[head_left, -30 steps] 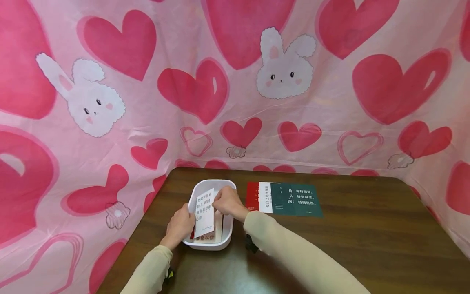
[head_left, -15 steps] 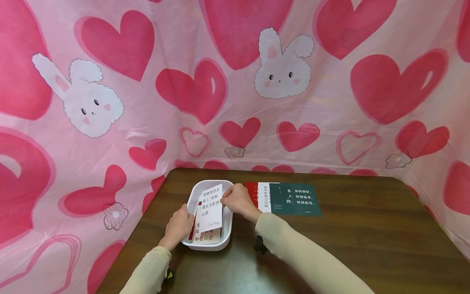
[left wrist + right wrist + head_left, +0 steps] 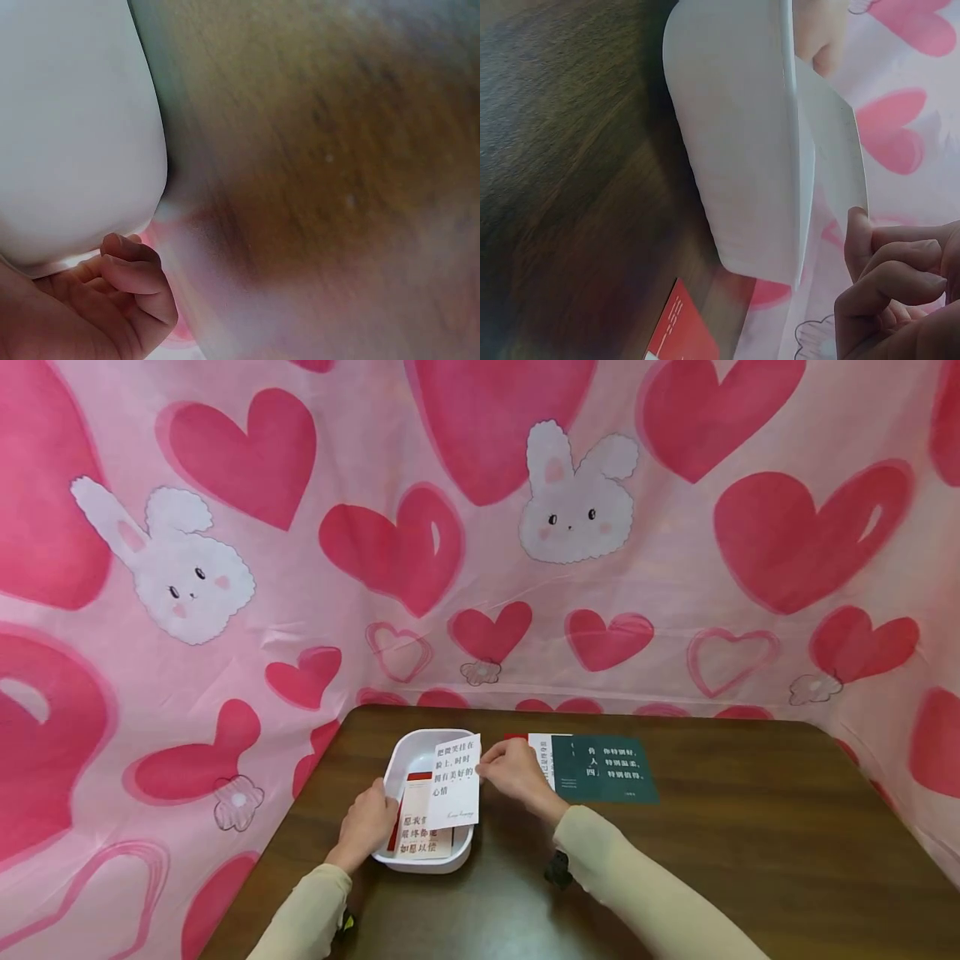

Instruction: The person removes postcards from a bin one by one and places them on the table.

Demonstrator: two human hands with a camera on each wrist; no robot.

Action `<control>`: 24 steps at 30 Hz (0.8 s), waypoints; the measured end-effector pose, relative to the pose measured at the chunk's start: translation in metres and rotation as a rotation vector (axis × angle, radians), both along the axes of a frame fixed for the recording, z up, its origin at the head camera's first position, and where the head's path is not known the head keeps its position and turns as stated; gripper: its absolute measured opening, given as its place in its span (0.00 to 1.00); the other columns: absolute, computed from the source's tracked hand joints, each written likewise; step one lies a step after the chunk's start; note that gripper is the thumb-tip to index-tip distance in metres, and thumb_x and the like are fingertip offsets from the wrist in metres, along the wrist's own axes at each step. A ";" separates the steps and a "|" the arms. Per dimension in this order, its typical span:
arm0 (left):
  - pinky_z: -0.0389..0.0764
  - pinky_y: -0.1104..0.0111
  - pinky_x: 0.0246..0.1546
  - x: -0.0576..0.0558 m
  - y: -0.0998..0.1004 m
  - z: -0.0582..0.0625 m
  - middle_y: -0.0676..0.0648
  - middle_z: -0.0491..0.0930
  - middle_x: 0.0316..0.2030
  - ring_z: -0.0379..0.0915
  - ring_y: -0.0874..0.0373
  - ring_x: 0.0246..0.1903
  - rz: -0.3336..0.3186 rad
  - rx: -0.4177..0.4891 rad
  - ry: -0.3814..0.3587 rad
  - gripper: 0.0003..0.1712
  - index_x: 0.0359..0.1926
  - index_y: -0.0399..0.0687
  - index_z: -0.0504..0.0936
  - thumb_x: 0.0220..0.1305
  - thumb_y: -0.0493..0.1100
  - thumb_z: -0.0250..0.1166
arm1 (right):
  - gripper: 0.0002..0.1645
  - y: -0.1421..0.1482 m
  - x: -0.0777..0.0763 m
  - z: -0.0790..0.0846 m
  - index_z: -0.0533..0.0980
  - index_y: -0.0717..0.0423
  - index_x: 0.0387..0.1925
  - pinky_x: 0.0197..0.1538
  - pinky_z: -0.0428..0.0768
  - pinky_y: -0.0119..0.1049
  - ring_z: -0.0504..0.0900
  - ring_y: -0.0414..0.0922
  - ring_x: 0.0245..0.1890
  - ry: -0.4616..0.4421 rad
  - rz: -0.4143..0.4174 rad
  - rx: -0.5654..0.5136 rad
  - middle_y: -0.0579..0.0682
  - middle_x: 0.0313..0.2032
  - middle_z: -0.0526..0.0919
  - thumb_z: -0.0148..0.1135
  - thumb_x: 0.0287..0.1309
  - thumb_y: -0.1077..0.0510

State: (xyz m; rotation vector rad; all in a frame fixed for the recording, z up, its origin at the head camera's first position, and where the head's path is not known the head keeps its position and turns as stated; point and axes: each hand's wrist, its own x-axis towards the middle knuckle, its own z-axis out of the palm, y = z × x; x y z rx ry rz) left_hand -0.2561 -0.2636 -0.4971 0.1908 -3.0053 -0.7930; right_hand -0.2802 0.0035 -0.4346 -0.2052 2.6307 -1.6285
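My right hand pinches the right edge of a white card printed with black characters. The card is tilted above the right part of a white plastic tub; in the right wrist view its blank back shows over the rim. At the tub's left side, my left hand grips the rim, its curled fingers showing in the left wrist view. Inside the tub lie a cream card with brown-red characters and a red card beneath it, partly covered by the white one.
Right of the tub, overlapping cards lie flat on the brown wooden table: a dark green card, a white card and a red card, mostly behind my right hand in the head view. A pink heart-patterned cloth hangs behind the table.
My right hand has moved right, drawing the white card across from the tub's left to its right side. More of the cream and red cards shows. My left hand has stayed at the rim.
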 end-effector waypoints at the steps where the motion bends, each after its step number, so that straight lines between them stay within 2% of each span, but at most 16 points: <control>1: 0.83 0.42 0.45 0.000 0.000 0.000 0.31 0.80 0.44 0.80 0.40 0.38 0.002 0.003 0.000 0.22 0.60 0.25 0.71 0.72 0.38 0.59 | 0.05 0.002 0.001 0.000 0.88 0.61 0.32 0.28 0.76 0.36 0.78 0.46 0.27 -0.001 0.002 -0.006 0.49 0.26 0.85 0.73 0.61 0.61; 6: 0.83 0.42 0.42 0.001 0.000 0.000 0.31 0.80 0.43 0.80 0.40 0.37 0.006 -0.001 0.015 0.21 0.58 0.25 0.72 0.72 0.38 0.58 | 0.06 0.013 0.008 -0.001 0.88 0.62 0.33 0.27 0.77 0.35 0.81 0.47 0.26 -0.011 -0.018 -0.016 0.52 0.27 0.87 0.73 0.61 0.61; 13: 0.84 0.42 0.43 0.000 0.003 0.000 0.32 0.81 0.43 0.79 0.42 0.36 -0.004 0.004 0.001 0.21 0.59 0.25 0.72 0.72 0.38 0.60 | 0.08 0.031 0.022 0.000 0.86 0.63 0.35 0.31 0.81 0.37 0.88 0.55 0.34 -0.036 -0.086 -0.073 0.52 0.30 0.89 0.74 0.61 0.60; 21: 0.84 0.43 0.44 0.002 0.001 0.001 0.32 0.80 0.43 0.79 0.42 0.36 0.002 0.010 0.002 0.21 0.60 0.25 0.72 0.73 0.37 0.59 | 0.07 0.053 0.036 -0.010 0.87 0.63 0.36 0.33 0.79 0.38 0.86 0.52 0.33 -0.056 -0.119 -0.116 0.54 0.33 0.89 0.72 0.62 0.60; 24: 0.84 0.42 0.45 0.002 0.001 0.002 0.31 0.80 0.44 0.79 0.42 0.37 0.001 0.007 0.005 0.22 0.60 0.25 0.71 0.72 0.37 0.60 | 0.07 0.060 0.041 -0.012 0.87 0.63 0.36 0.35 0.78 0.39 0.86 0.54 0.35 -0.051 -0.123 -0.119 0.56 0.33 0.90 0.72 0.62 0.61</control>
